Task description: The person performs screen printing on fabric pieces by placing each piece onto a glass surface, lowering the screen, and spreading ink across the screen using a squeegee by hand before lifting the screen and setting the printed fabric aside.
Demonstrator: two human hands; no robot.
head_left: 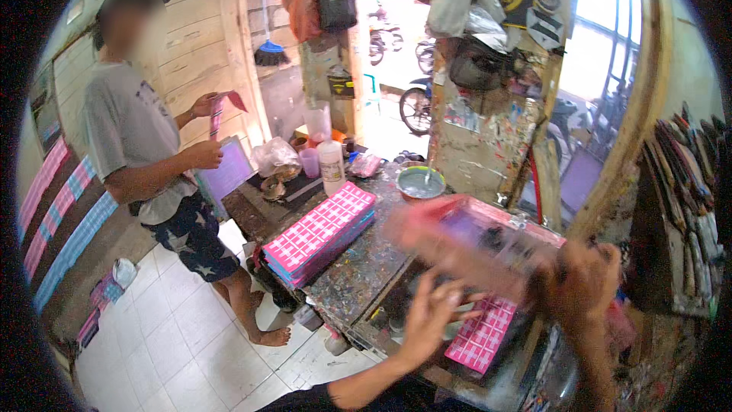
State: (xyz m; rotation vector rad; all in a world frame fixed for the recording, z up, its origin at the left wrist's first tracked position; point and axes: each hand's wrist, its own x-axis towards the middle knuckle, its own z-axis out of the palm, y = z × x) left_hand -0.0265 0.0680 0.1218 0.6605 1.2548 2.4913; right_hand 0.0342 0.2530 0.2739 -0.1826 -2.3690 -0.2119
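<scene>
A printing screen frame (473,236) with a pink rim is raised over the worktable, smeared by motion. My right hand (579,290) grips its right end. Beneath it, my left hand (438,313) has its fingers apart, beside a pink strip with white grid pattern (476,343) lying on a dark board. Whether the fingertips touch the strip or the board is unclear. Left of the frame, a stack of pink and blue printed pieces (320,233) sits on the paint-stained table (354,286).
A person (137,122) stands at the left holding printed pieces. A bowl of grey liquid (415,179), a white bottle (332,164) and cups are along the back. Bundled tools (682,214) stand at the right, striped strips (91,191) at the left, and a doorway shows motorbikes outside.
</scene>
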